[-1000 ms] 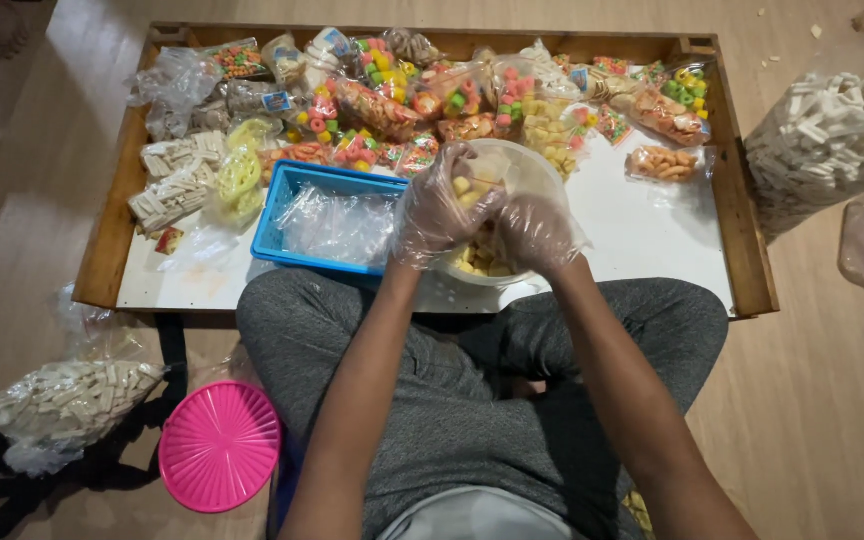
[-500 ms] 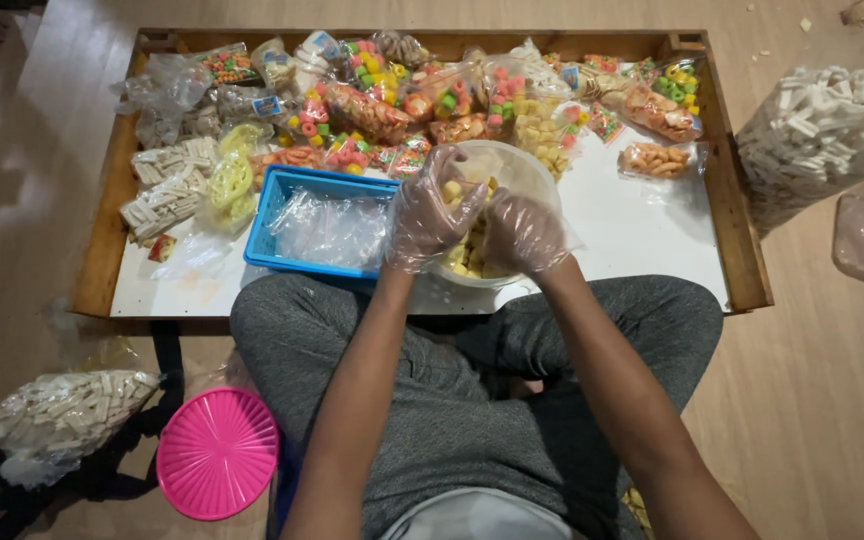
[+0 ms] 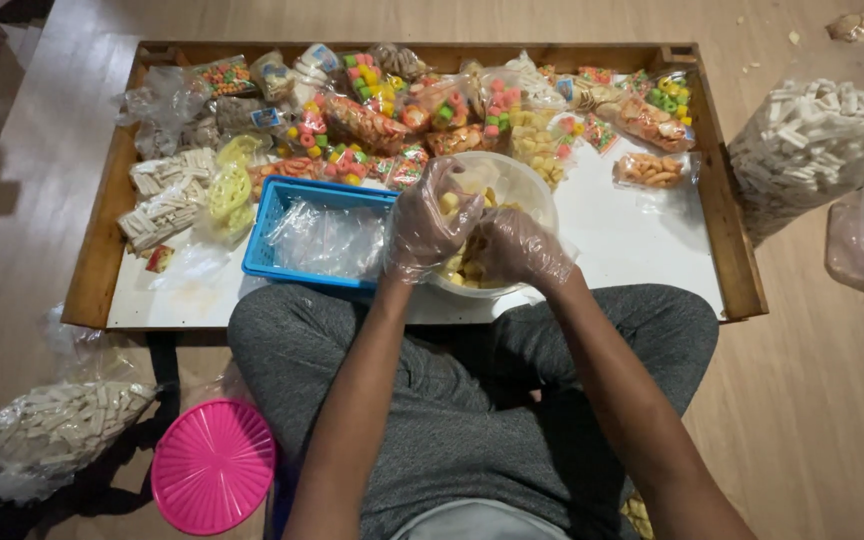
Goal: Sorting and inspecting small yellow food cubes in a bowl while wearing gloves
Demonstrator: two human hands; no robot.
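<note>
Both my hands wear clear plastic gloves and work over a translucent round bowl (image 3: 535, 186) of yellow puffed snacks on a low white-topped table. My left hand (image 3: 430, 222) is raised at the bowl's left rim, its fingers curled around a few yellow snack pieces and what looks like a small clear bag. My right hand (image 3: 524, 250) reaches into the bowl among the snacks, fingers bent; what it grips is hidden. A blue plastic basket (image 3: 270, 226) holding empty clear bags stands just left of the bowl.
Several packed bags of colourful snacks (image 3: 422, 100) line the far side of the wooden-rimmed table (image 3: 732, 250). Big bags of white stick snacks lie at the right (image 3: 812, 145) and at the lower left (image 3: 57, 425). A pink lid (image 3: 214, 465) lies on the floor by my knee.
My left hand has shifted slightly over the bowl's rim and my right hand has dipped deeper into the snacks. The view has tilted a little.
</note>
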